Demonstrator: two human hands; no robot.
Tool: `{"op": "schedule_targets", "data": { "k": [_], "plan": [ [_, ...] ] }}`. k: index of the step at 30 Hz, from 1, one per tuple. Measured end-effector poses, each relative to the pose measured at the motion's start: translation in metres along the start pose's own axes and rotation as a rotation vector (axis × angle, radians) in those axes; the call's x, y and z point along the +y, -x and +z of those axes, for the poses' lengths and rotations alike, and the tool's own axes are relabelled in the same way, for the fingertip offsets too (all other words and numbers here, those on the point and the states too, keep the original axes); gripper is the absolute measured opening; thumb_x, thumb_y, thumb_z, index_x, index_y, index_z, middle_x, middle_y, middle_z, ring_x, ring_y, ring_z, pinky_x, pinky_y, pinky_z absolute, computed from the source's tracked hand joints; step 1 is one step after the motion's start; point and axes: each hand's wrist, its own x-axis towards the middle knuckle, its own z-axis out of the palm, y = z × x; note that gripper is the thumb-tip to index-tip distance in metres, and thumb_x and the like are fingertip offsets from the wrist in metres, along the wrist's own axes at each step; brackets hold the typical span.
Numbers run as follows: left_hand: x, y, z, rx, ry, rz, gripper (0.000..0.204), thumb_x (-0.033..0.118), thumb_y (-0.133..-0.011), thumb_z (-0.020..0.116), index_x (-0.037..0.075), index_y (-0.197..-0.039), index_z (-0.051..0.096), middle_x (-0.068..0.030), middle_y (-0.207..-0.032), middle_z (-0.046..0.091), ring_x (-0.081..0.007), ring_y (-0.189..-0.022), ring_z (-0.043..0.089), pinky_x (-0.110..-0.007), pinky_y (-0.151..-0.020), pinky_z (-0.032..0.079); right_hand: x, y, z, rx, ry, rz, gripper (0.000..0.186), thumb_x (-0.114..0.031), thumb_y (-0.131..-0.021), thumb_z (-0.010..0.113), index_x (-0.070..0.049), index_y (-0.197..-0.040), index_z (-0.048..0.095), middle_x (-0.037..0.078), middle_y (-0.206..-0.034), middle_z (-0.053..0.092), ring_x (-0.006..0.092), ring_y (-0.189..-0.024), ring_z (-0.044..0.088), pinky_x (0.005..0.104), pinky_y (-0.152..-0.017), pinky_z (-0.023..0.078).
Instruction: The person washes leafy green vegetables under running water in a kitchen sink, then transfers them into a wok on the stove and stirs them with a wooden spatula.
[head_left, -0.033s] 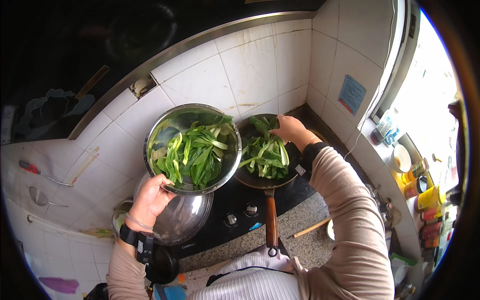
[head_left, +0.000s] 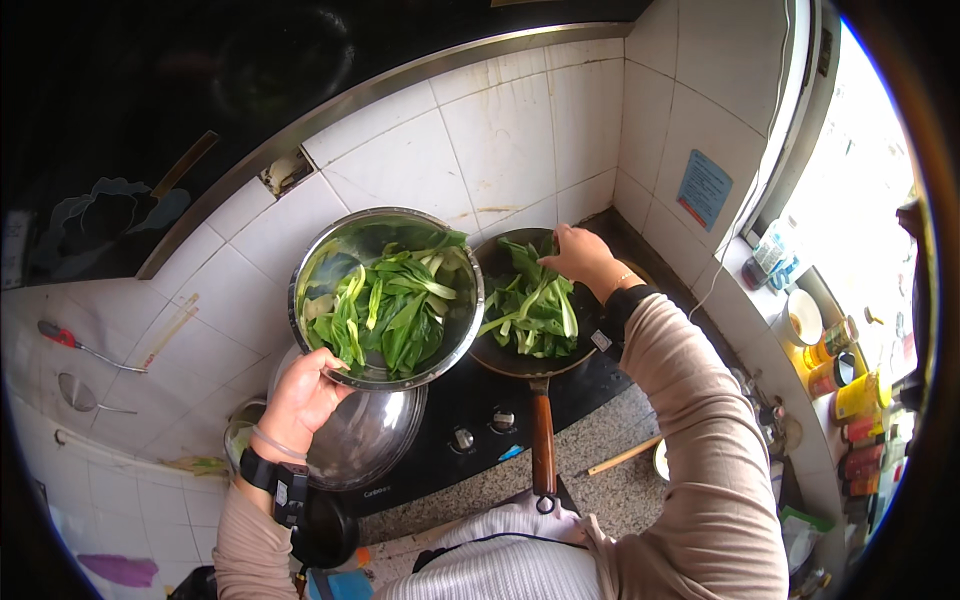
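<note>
A steel bowl (head_left: 474, 335) of leafy greens (head_left: 405, 312) is tilted toward me on the left. My left hand (head_left: 308, 392) grips its near rim, with the thumb over the edge. To the right sits a dark frying pan (head_left: 500, 362) with a wooden handle (head_left: 541, 435) pointing at me. More leafy greens (head_left: 530, 305) lie heaped in it, some leaves reaching its left edge. At the pan's far right, my right hand (head_left: 588, 258) has its thumb and fingers closed on the upper leaves; the fingertips are partly hidden.
Under the bowl, a shiny domed lid (head_left: 365, 440) rests on the black stove (head_left: 470, 410) with its knobs. A wooden stick (head_left: 625, 456) lies on the speckled counter (head_left: 610, 490). Jars and bottles (head_left: 855, 395) line the window sill at right. Tiled wall (head_left: 500, 120) rises behind.
The greens in the pan have settled slightly at the far side, and my right hand has shifted a little. The bowl and my left hand look almost unmoved.
</note>
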Motion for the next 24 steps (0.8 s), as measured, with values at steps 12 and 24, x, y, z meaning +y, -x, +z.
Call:
{"op": "schedule_targets", "data": {
  "k": [12, 24],
  "plan": [
    [-0.014, -0.012, 0.022, -0.099, -0.053, 0.008, 0.019, 0.001, -0.083, 0.052, -0.006, -0.098, 0.061, -0.0147, -0.098, 0.065, -0.0245, -0.085, 0.065, -0.040, -0.076, 0.057, -0.176, 0.043, -0.060, -0.227, 0.433, -0.813, 0.127, -0.029, -0.055, 0.092, -0.048, -0.152, 0.012, 0.014, -0.161, 0.010, 0.0438, -0.141, 0.028, 0.0655, -0.099, 0.043],
    [-0.020, -0.003, 0.028, -0.113, -0.024, 0.010, 0.019, -0.001, -0.082, 0.052, -0.007, -0.098, 0.061, -0.0153, -0.095, 0.066, -0.0263, -0.083, 0.067, -0.043, -0.076, 0.058, -0.192, 0.019, -0.032, -0.242, 0.449, -0.982, 0.088, -0.010, -0.065, 0.082, -0.025, -0.142, 0.041, 0.016, -0.137, 0.049, 0.0354, -0.115, 0.060, 0.0383, -0.091, 0.053]
  ]
}}
